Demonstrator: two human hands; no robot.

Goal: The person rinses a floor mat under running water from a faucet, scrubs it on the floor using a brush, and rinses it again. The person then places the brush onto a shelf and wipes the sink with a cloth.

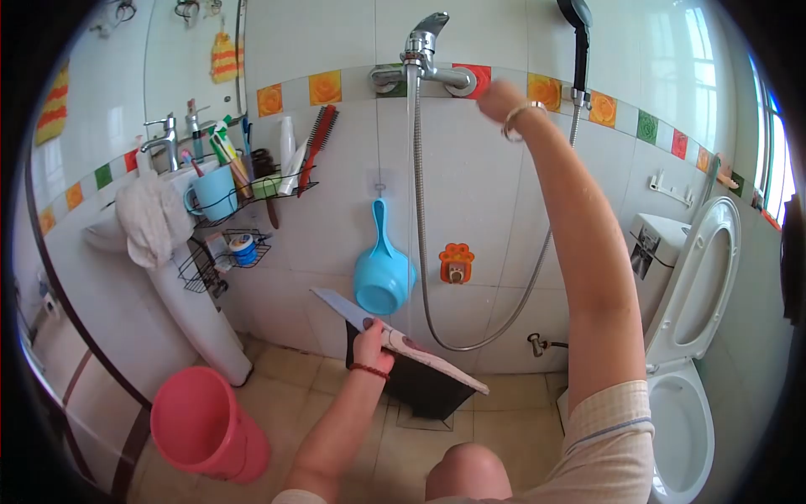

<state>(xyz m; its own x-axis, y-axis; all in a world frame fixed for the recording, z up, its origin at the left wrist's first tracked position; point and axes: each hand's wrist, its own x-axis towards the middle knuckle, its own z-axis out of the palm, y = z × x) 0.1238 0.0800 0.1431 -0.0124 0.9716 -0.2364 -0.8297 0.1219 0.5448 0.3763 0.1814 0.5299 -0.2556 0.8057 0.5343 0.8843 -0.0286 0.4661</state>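
My left hand [372,346] is closed on the upper edge of a floor mat [432,386], which it holds tilted above the floor. The mat has a pale, patterned top and a black underside. Up by the wall, my right hand [502,102] is just right of the chrome faucet [420,52], apart from its lever. Its fingers are blurred, so their pose is unclear. A thin stream of water [410,185] runs down from the faucet. Behind the mat, a light blue dipper [382,273] hangs on a wall hook.
A pink bucket [243,445] stands on the floor at left, near the sink pedestal [206,311]. Wire racks [197,265] hold toiletries beside a blue mug [214,193]. The shower hose [420,252] loops down the wall. An open toilet [684,420] is at right.
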